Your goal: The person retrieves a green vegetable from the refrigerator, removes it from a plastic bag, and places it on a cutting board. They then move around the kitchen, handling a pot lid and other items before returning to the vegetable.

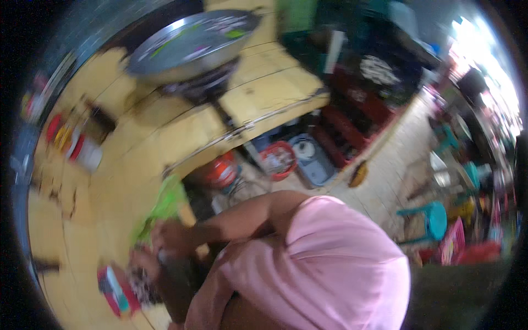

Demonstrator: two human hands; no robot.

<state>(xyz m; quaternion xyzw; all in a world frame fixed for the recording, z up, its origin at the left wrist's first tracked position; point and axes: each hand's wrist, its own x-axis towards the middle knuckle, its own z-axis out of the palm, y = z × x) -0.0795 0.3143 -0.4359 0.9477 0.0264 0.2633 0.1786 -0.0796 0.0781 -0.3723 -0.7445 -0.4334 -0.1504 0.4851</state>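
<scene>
A shiny pale pink fabric shirt (346,253) lies nearest the camera, its sleeves giving way to two bare forearms that reach leftward over a yellow tiled desk (121,192). The right hand (170,237) and the left hand (146,262) are close together, fingers bent, at the lower end of a crumpled, bright green, plastic-looking bag (165,208), which rests on the desk near its edge; motion blur hides whether either hand is clamped on it, so I cannot tell. Just beside the left hand are a mottled brown-and-grey bundle (142,287), too blurred to identify, and a flat red rectangular item (118,300) with a pale blue and teal piece on top. Farther along the desk are a white cylindrical container with a red band (85,153) and a dark brown upright bottle-like object (100,120). Below the desk's edge are a rounded orange-red object (220,170), a round red plastic basket (278,160) with pale contents, and a grey-blue plastic basin (314,162) right next to the basket. Toward the back of the desk, a wide silver metal wok (192,41) with green and purplish patches inside sits on a dark metal burner (203,82). Across the pale tiled floor (374,181), to the right, stands a turquoise plastic stool (434,221).
</scene>
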